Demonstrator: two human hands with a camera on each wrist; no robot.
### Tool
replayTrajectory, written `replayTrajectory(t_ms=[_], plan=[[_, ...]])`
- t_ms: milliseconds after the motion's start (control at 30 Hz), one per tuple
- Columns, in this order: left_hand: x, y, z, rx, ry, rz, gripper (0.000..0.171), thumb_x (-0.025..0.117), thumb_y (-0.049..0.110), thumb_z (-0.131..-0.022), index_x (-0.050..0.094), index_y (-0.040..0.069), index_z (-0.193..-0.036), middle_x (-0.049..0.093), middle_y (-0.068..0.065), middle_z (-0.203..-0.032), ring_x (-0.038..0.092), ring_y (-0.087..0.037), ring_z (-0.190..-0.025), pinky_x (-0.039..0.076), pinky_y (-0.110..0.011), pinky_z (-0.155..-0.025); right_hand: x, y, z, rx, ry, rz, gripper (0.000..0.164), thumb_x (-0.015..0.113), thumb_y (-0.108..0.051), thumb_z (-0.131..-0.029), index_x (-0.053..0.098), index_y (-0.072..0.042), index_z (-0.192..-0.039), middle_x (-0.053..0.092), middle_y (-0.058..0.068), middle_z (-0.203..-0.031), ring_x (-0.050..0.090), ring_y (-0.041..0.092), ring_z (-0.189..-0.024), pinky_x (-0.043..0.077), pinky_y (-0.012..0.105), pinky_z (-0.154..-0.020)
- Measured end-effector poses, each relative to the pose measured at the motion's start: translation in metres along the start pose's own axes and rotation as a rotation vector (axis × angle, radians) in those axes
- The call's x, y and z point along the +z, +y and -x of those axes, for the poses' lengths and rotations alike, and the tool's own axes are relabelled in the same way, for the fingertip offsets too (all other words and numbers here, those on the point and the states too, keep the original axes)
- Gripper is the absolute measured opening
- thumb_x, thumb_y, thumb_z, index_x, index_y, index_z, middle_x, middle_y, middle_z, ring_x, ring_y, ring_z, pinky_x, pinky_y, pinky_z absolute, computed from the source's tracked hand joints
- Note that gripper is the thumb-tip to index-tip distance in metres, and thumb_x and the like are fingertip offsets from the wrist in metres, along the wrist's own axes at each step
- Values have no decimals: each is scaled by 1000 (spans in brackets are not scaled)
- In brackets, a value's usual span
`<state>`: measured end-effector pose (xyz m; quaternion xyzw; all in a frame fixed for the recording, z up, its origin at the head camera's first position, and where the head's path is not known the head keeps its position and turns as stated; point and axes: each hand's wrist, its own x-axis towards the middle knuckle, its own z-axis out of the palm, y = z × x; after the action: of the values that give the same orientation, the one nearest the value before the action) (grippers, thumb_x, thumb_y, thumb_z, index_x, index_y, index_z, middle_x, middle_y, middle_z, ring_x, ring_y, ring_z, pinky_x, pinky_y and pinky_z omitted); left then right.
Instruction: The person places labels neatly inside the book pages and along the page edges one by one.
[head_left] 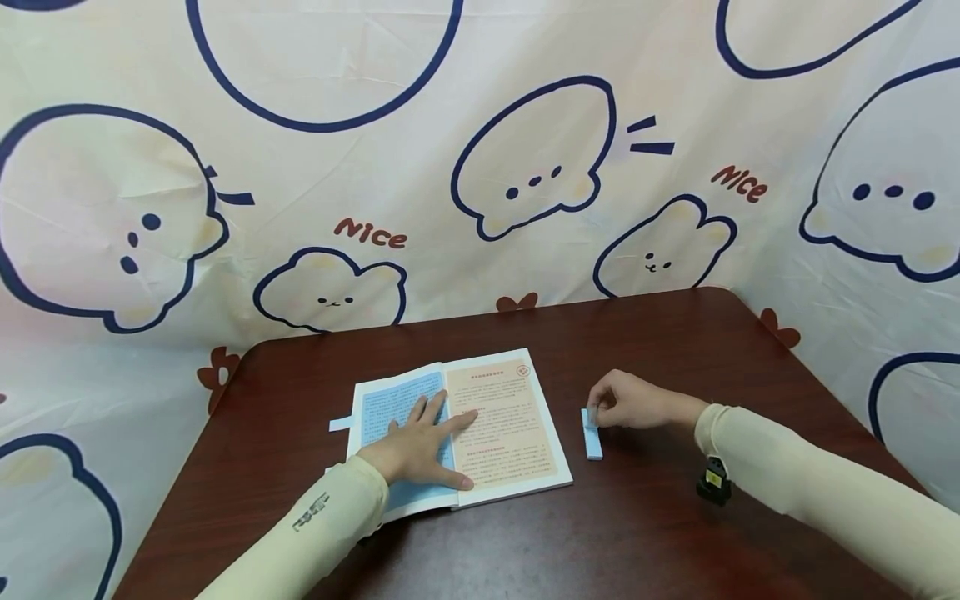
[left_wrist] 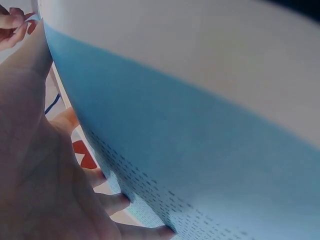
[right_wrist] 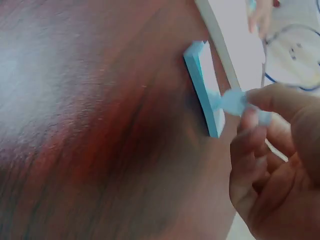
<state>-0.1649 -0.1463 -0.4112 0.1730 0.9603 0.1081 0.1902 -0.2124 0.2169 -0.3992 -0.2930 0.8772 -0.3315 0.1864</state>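
An open book lies on the table, its left page blue and its right page cream. My left hand rests across the middle of it with the fingers spread; the left wrist view shows those fingertips touching the blue page. Right of the book is a narrow pad of blue sticky notes. Between thumb and forefinger, my right hand pinches a thin blue sticky note at the pad. Whether that note is still joined to the pad I cannot tell.
A pale blue tab sticks out past the book's left edge. The dark brown table has a glossy top. Behind it hangs a white cloth with cartoon drawings.
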Motion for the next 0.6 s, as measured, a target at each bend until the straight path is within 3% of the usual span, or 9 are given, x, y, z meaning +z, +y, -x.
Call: replayTrajectory(t_ms=[67,167,300,467,600], plan=[[1,-1,0,-2,2,5,103,79,71,-71,31,43,-157,3,-14,-172,5,-48,-157,22,-84,-107,5,-5,1,31,48,110,9,73,-8,-85,67,-10,-78,49,-7,-64,44,4,-57,36,21,-54],[2,-1,-1,0,7,10,103,79,71,-70,31,43,-157,3,-14,-172,5,-48,-157,22,-84,-106,14,-14,4,73,126,267,26,82,-15,-82,58,-18,-71,46,-9,-64,43,6,-59,33,22,-54],[3,-2,-2,4,6,15,102,79,71,-71,30,44,-157,1,-14,-172,4,-47,-157,21,-84,-107,19,-20,6,50,196,436,31,83,-18,-84,55,-20,-71,49,-8,-71,43,6,-61,33,22,-52],[2,-2,-1,13,-1,15,102,78,72,-72,29,44,-157,0,-14,-172,3,-47,-157,21,-84,-107,21,-18,3,15,171,614,12,75,-12,-90,67,-19,-85,62,-6,-84,52,5,-68,46,24,-58],[2,-2,-1,15,-2,8,102,77,72,-72,29,43,-158,1,-14,-172,4,-47,-157,21,-84,-107,24,-14,2,-12,137,687,12,69,-4,-90,69,-16,-88,65,-3,-83,53,7,-68,48,25,-59]])
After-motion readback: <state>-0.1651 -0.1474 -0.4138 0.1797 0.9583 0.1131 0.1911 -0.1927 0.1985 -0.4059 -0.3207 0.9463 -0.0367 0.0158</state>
